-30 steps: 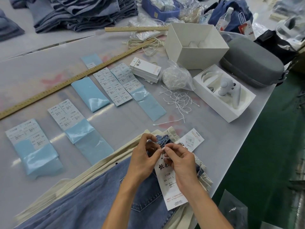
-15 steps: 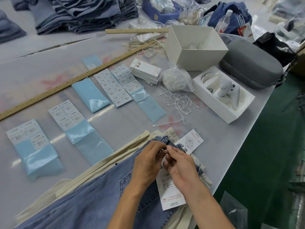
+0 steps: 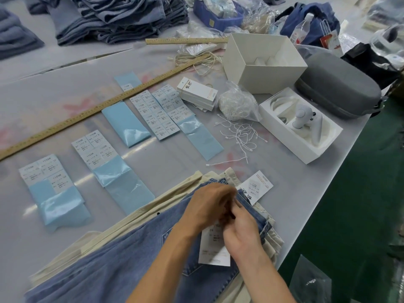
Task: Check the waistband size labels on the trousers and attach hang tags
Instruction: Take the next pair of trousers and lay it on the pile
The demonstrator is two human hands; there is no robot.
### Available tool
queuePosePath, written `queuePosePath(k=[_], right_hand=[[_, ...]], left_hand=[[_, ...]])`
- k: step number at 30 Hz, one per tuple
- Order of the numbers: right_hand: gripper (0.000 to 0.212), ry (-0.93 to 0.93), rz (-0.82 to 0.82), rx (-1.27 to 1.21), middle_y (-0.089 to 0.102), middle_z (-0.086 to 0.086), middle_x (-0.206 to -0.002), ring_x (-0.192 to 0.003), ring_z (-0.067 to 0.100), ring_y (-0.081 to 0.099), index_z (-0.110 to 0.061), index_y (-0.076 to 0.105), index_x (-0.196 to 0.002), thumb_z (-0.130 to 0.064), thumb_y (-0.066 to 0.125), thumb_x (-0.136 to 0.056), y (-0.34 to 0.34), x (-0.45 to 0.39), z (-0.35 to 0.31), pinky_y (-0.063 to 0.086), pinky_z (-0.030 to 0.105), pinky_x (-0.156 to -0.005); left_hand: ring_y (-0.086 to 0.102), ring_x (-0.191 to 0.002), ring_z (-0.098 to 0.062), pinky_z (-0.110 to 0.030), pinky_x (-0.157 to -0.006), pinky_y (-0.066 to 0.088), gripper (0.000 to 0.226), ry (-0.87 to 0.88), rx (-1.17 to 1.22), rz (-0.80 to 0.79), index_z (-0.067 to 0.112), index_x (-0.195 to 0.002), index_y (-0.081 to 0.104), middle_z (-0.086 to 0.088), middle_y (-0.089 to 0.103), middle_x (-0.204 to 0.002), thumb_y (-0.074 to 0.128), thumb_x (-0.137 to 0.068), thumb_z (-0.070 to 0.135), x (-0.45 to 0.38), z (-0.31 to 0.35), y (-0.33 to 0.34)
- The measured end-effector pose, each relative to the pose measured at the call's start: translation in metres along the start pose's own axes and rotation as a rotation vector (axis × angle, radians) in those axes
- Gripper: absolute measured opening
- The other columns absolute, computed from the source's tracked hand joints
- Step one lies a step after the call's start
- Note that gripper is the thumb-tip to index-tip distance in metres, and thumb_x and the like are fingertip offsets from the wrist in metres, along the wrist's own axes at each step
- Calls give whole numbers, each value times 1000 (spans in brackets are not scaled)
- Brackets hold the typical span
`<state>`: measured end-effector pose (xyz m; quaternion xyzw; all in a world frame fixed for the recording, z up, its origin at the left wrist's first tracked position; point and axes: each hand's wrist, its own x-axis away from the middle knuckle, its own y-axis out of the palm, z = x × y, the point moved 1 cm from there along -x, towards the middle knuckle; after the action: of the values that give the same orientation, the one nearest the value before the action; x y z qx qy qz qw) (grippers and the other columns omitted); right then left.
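Blue denim trousers (image 3: 122, 265) lie on top of a stack of cream trousers (image 3: 140, 217) at the table's near edge. A white hang tag (image 3: 213, 248) rests on the denim near the waistband. My left hand (image 3: 207, 206) and my right hand (image 3: 242, 228) meet at the waistband above the tag, fingers curled together; what they pinch is hidden and blurred. A second hang tag (image 3: 256, 186) pokes out from under the waistband to the right. A stack of spare hang tags (image 3: 196, 92) and loose white tag strings (image 3: 238, 136) lie farther back.
Sheets of size stickers (image 3: 96, 149) on blue backing lie in rows on the left. A long wooden ruler (image 3: 91, 110) crosses the table. An open white box (image 3: 264, 62), a box with a white controller (image 3: 301, 125), a grey case (image 3: 336, 92) and folded jeans (image 3: 113, 16) stand behind.
Both hands have moved closer together over the waistband, the left hand now covering the spot above the tag. The tag has shifted slightly toward me.
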<state>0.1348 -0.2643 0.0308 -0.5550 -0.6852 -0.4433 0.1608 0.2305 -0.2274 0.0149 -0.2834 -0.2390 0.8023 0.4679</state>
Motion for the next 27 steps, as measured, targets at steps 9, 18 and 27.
queuePosePath(k=[9,18,27], right_hand=[[12,-79,-3,176,76,12,-89,-75,16,73,-7,72,-105,-10,63,-97,-10,9,4,58,30,-64],[21,-168,-37,367,73,14,-83,-75,18,69,-3,72,-94,-21,64,-99,-6,9,-11,59,29,-64],[24,-294,-91,548,77,7,-89,-78,12,71,-23,80,-86,-4,68,-94,-11,2,-13,55,21,-69]], left_hand=[[63,-81,-7,-31,-70,52,8,-134,246,138,22,-94,71,14,68,-88,71,-92,14,26,-12,0],[58,-72,-8,-36,-63,53,4,-96,104,207,19,-93,72,10,67,-87,73,-90,15,33,-6,-10],[47,-71,3,-26,-60,49,1,-118,74,222,24,-93,70,14,65,-85,71,-93,24,37,-5,-5]])
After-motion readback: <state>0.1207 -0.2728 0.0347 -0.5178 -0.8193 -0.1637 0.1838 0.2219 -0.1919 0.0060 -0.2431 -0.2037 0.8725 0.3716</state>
